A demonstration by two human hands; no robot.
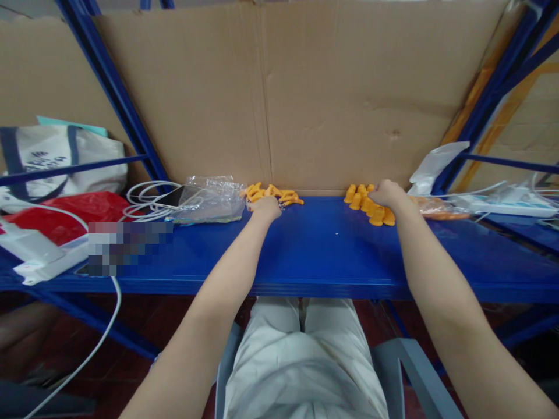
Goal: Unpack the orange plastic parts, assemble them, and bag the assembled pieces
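Observation:
On the blue shelf top, my left hand [264, 208] reaches into a pile of small orange plastic pieces [292, 198], some with dark metal-looking bits. Its fingers are curled down among them, and what they grip is hidden. Farther right, several orange cup-shaped pieces [357, 199] stand close together in rows. My right hand [388, 193] is closed at the right side of this group, touching or just over it. Whatever sits between its fingertips is out of sight.
A clear plastic bag [213, 198] and coiled white cable [142, 201] lie left of the pile. A red bag [74, 215] and white power strip [56, 256] are farther left. Another bag of orange pieces [441, 208] lies right. Cardboard [314, 93] walls the back; blue posts [117, 93] flank it.

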